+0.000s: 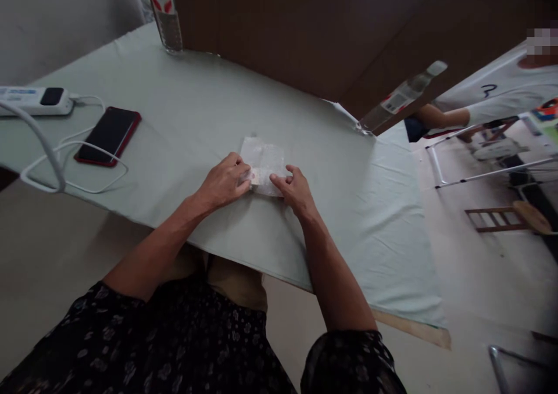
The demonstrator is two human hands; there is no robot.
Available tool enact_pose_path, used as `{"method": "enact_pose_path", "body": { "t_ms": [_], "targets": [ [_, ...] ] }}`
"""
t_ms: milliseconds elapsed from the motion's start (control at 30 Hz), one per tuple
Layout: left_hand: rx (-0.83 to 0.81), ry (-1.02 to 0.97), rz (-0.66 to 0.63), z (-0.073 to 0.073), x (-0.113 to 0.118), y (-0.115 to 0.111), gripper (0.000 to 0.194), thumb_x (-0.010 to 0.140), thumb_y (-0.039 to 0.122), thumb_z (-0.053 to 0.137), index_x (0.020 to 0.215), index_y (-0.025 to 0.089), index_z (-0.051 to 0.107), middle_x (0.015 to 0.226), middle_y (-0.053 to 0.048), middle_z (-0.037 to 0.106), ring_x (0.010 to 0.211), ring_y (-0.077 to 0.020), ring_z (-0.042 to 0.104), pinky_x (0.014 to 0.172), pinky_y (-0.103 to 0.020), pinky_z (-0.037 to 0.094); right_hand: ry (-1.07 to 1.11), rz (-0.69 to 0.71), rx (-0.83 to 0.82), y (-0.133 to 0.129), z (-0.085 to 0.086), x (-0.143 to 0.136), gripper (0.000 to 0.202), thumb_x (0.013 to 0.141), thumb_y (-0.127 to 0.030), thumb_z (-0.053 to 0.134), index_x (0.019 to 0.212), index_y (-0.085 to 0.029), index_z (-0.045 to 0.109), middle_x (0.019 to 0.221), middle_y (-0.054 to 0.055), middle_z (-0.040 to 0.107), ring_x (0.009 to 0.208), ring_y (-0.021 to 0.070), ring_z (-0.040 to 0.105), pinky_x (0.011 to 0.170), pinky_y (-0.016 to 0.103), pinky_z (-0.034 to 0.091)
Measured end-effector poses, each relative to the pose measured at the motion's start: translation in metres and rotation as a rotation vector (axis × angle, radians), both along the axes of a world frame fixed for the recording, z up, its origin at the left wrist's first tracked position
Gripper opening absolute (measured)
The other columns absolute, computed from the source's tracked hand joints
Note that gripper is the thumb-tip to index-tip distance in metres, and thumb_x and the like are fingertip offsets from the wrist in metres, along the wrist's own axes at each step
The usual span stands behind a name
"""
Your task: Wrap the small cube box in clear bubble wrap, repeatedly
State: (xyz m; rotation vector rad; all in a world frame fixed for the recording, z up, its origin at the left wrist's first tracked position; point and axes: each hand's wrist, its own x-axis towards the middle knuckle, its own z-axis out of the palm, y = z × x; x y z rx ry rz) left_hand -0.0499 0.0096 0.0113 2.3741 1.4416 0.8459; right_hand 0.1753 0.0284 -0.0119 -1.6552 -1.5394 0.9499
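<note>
A crinkled, whitish translucent sheet [268, 157], which looks like thin plastic wrap, lies on the pale green tablecloth. At its left edge is my left hand [224, 180], fingers curled and closed on the sheet near its lower left corner. My right hand [297, 189] rests at the lower right edge, thumb on the sheet and index finger held apart from it. A small item with a reddish mark [254, 176] shows at the sheet's lower left, beside my left fingertips; what it is cannot be made out.
A phone [108, 136], white cable [93, 192] and power strip [35, 101] lie left. A big brown cardboard panel [279, 28] stands behind, with bottles at its left [168, 19] and right [401, 97]. Beyond, right, are a person's arm [449, 117] and a metal frame [440, 164].
</note>
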Motion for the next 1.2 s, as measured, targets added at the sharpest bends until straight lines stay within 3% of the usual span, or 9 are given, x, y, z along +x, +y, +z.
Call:
{"method": "enact_pose_path", "body": {
  "t_ms": [133,333,533,700,900,1033,1200],
  "targets": [
    [-0.037,0.014,-0.019,0.003,-0.004,0.005,0.019,0.085,0.025,0.060,0.098,0.018,0.071,0.102,-0.008,0.058,0.089,-0.0192,0.057,0.080,-0.031,0.051,0.105,0.005,0.088,0.006,-0.005,-0.013,0.076,0.070,-0.051,0.076,0.133,-0.016,0.050,0.085,0.005,0.071,0.073,0.0225,0.067,0.067,0.038,0.055],
    [-0.073,0.001,-0.031,0.006,-0.002,0.011,0.020,0.081,0.025,0.062,0.098,0.018,0.071,0.104,-0.009,0.058,0.093,-0.0216,0.058,0.083,-0.033,0.051,0.135,-0.001,0.133,-0.004,0.005,-0.025,0.076,0.079,-0.042,0.069,0.144,-0.019,0.037,0.077,0.000,0.068,0.060,0.0180,0.060,0.059,0.034,0.052],
    [-0.065,-0.083,-0.074,0.000,-0.001,0.013,0.033,0.080,0.020,0.061,0.112,0.018,0.062,0.111,-0.010,0.061,0.099,-0.0219,0.059,0.089,-0.034,0.050,0.133,0.000,0.159,-0.010,0.012,-0.033,0.080,0.082,-0.046,0.065,0.149,-0.022,0.028,0.080,-0.001,0.067,0.059,0.0155,0.055,0.058,0.032,0.050],
    [-0.058,-0.049,-0.139,0.000,-0.003,0.019,0.013,0.082,0.021,0.058,0.093,0.017,0.063,0.102,-0.010,0.062,0.098,-0.0231,0.059,0.088,-0.036,0.050,0.195,0.001,0.134,-0.009,0.017,-0.038,0.085,0.080,-0.050,0.069,0.149,-0.018,0.030,0.078,0.000,0.066,0.058,0.0153,0.056,0.056,0.031,0.051],
    [-0.079,-0.025,-0.159,0.001,-0.001,0.021,0.009,0.082,0.022,0.059,0.087,0.017,0.063,0.099,-0.010,0.062,0.096,-0.0227,0.060,0.088,-0.036,0.051,0.188,0.031,0.123,-0.002,0.021,-0.049,0.085,0.080,-0.051,0.070,0.150,-0.021,0.033,0.078,-0.001,0.069,0.058,0.0143,0.059,0.049,0.027,0.050],
    [-0.111,-0.117,-0.136,-0.003,-0.001,0.018,0.022,0.080,0.022,0.061,0.101,0.017,0.062,0.104,-0.010,0.063,0.097,-0.0227,0.061,0.089,-0.037,0.052,0.148,0.071,0.121,-0.004,0.022,-0.054,0.085,0.082,-0.049,0.069,0.151,-0.013,0.035,0.085,0.004,0.072,0.064,0.0152,0.064,0.057,0.028,0.054],
    [-0.198,-0.312,-0.108,-0.009,-0.002,0.018,0.053,0.071,0.019,0.061,0.123,0.017,0.055,0.112,-0.009,0.063,0.089,-0.0179,0.061,0.084,-0.033,0.052,0.063,0.228,0.148,-0.018,0.027,-0.052,0.065,0.095,-0.042,0.051,0.152,-0.017,0.034,0.108,0.009,0.074,0.067,0.0149,0.067,0.069,0.034,0.058]
  ]
}}
